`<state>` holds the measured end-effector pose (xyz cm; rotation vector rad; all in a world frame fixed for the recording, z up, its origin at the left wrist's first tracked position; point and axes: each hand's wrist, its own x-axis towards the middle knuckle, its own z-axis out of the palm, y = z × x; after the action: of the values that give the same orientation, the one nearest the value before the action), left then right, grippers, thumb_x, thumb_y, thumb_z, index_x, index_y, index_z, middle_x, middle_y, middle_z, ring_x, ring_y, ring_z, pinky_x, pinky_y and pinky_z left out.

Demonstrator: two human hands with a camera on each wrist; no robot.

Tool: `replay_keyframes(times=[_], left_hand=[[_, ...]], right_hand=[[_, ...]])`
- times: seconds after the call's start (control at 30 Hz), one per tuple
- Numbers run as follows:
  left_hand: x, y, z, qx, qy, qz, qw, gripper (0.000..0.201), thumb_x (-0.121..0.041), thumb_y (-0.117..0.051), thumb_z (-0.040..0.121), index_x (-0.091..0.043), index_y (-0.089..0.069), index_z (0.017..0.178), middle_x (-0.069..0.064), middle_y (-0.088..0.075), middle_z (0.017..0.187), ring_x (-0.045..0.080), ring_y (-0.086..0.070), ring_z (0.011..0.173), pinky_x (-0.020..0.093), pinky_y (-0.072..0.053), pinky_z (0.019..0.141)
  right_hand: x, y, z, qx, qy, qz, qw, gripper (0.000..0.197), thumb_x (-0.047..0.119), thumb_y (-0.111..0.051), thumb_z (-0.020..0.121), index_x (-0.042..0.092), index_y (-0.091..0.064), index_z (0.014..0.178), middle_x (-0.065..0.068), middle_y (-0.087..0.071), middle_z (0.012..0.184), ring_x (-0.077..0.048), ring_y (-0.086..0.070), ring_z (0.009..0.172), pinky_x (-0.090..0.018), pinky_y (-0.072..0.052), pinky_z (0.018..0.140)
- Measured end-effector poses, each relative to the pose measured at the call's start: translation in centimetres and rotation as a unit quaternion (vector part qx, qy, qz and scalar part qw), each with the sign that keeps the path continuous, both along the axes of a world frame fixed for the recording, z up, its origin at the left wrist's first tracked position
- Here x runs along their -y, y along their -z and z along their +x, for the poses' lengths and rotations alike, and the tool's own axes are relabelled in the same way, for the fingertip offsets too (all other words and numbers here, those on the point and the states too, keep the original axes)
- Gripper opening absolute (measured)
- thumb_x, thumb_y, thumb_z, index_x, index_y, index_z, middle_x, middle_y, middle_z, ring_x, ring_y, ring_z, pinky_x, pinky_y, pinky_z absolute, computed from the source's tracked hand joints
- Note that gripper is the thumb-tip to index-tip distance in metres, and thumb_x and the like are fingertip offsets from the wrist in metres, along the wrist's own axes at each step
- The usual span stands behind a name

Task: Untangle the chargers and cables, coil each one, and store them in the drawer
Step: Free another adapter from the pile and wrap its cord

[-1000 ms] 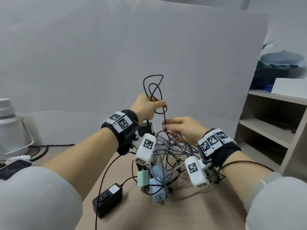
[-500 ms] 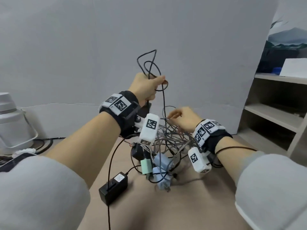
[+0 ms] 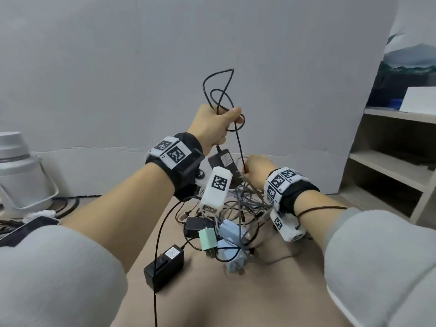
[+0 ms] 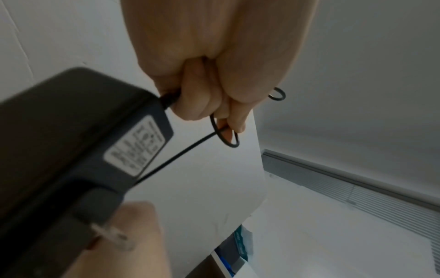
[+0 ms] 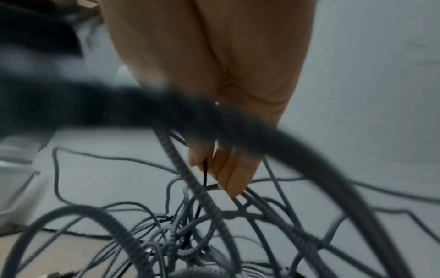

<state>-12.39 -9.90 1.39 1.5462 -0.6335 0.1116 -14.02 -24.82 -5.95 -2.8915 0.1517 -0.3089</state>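
Nearest to me a black charger (image 3: 164, 265) lies flat on the brown table (image 3: 259, 291), its wire running off toward me, so I think it waits for its turn. Just behind it is the tangle (image 3: 238, 208) of grey cables with green and blue plugs, resting on the table. My right hand (image 3: 258, 172) is low at the far edge of this pile; its fingers (image 5: 234, 175) pinch one thin black wire (image 3: 239, 147), I judge to guide it out of the knot. Higher and further, my left hand (image 3: 215, 127) is closed around loops of the same wire, and its own charger (image 4: 78, 135) hangs below the fist, so the coil stays collected. I see no drawer here
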Motion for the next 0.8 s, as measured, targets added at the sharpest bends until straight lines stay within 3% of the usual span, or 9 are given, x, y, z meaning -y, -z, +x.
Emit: replay_keyframes(times=[0.07, 0.13, 0.27, 0.4, 0.43, 0.53, 0.6, 0.7, 0.8], left_hand=[[-0.4, 0.5, 0.8, -0.012, -0.033, -0.004, 0.999, 0.032, -0.026, -0.062, 0.1, -0.005, -0.068, 0.077, -0.001, -0.026, 0.057, 0.014, -0.019, 0.047, 0.025, -0.019, 0.043], [-0.8, 1.0, 1.6, -0.023, -0.054, 0.007, 0.998, 0.032, -0.027, -0.063, 0.1, -0.006, -0.068, 0.075, -0.003, -0.027, 0.053, 0.014, -0.021, 0.045, 0.024, -0.02, 0.042], [-0.8, 2.1, 2.3, -0.039, -0.057, 0.051, 0.996, 0.032, -0.028, -0.064, 0.099, -0.005, -0.069, 0.078, -0.003, -0.03, 0.054, 0.014, -0.022, 0.045, 0.023, -0.021, 0.041], [-0.4, 2.9, 2.0, -0.054, -0.026, 0.138, 0.989, 0.031, -0.034, -0.065, 0.098, -0.008, -0.07, 0.082, -0.001, -0.031, 0.06, 0.014, -0.025, 0.048, 0.024, -0.023, 0.041], [-0.2, 3.1, 1.8, -0.053, -0.016, 0.167, 0.984, 0.032, -0.036, -0.066, 0.097, -0.009, -0.069, 0.082, -0.002, -0.032, 0.06, 0.014, -0.026, 0.047, 0.024, -0.024, 0.041], [0.7, 4.3, 1.2, -0.023, -0.004, 0.25, 0.968, 0.039, -0.039, -0.069, 0.093, -0.014, -0.052, 0.068, -0.006, -0.034, 0.053, 0.012, -0.029, 0.041, 0.023, -0.027, 0.041], [1.4, 5.2, 0.9, 0.014, 0.012, 0.285, 0.958, 0.039, -0.036, -0.069, 0.094, -0.017, -0.046, 0.069, -0.011, -0.033, 0.046, 0.008, -0.028, 0.035, 0.021, -0.025, 0.039], [1.9, 6.2, 0.8, 0.056, 0.013, 0.286, 0.956, 0.025, -0.033, -0.07, 0.094, -0.014, -0.059, 0.08, -0.017, -0.043, 0.038, 0.003, -0.035, 0.031, 0.014, -0.026, 0.037], [2.4, 7.2, 1.2, 0.074, -0.005, 0.237, 0.969, 0.021, -0.032, -0.073, 0.091, -0.014, -0.064, 0.084, -0.009, -0.066, 0.059, 0.003, -0.05, 0.049, 0.024, -0.043, 0.052]], right_hand=[[0.9, -0.4, -0.1, -0.002, 0.028, 0.002, 1.0, 0.02, 0.02, -0.061, 0.098, 0.009, -0.056, 0.082, -0.017, -0.064, 0.099, -0.039, -0.065, 0.095, -0.037, -0.052, 0.079], [2.1, -1.1, -0.2, -0.003, 0.046, 0.048, 0.998, 0.029, 0.021, -0.058, 0.1, 0.001, -0.058, 0.078, -0.018, -0.065, 0.092, -0.038, -0.066, 0.089, -0.036, -0.054, 0.077], [3.8, -1.8, 0.4, 0.009, 0.063, 0.242, 0.968, 0.032, 0.01, -0.048, 0.101, -0.017, -0.063, 0.096, -0.034, -0.07, 0.085, -0.048, -0.072, 0.075, -0.061, -0.06, 0.071], [3.2, -2.0, 0.0, 0.024, 0.045, 0.268, 0.962, 0.028, 0.019, -0.048, 0.101, -0.004, -0.064, 0.096, -0.026, -0.072, 0.096, -0.039, -0.073, 0.086, -0.048, -0.062, 0.079], [2.7, -2.3, -0.3, 0.032, 0.039, 0.276, 0.96, 0.03, 0.022, -0.048, 0.102, -0.004, -0.063, 0.098, -0.026, -0.072, 0.097, -0.039, -0.072, 0.088, -0.05, -0.061, 0.082], [1.8, -3.4, -0.8, 0.04, 0.035, 0.325, 0.944, 0.032, 0.021, -0.048, 0.104, -0.007, -0.055, 0.089, -0.027, -0.068, 0.079, -0.043, -0.071, 0.071, -0.056, -0.061, 0.074], [1.6, -4.0, -0.8, 0.069, 0.03, 0.298, 0.952, 0.031, 0.019, -0.052, 0.102, -0.004, -0.054, 0.08, -0.025, -0.065, 0.072, -0.043, -0.069, 0.064, -0.058, -0.06, 0.068], [1.5, -4.4, -1.3, 0.093, 0.024, 0.252, 0.963, 0.03, 0.019, -0.059, 0.096, 0.006, -0.054, 0.07, -0.022, -0.067, 0.071, -0.046, -0.071, 0.071, -0.058, -0.06, 0.069], [2.1, -4.3, -1.8, 0.103, 0.027, 0.232, 0.967, 0.021, 0.017, -0.059, 0.094, 0.004, -0.061, 0.077, -0.017, -0.071, 0.077, -0.035, -0.069, 0.071, -0.046, -0.058, 0.071]])
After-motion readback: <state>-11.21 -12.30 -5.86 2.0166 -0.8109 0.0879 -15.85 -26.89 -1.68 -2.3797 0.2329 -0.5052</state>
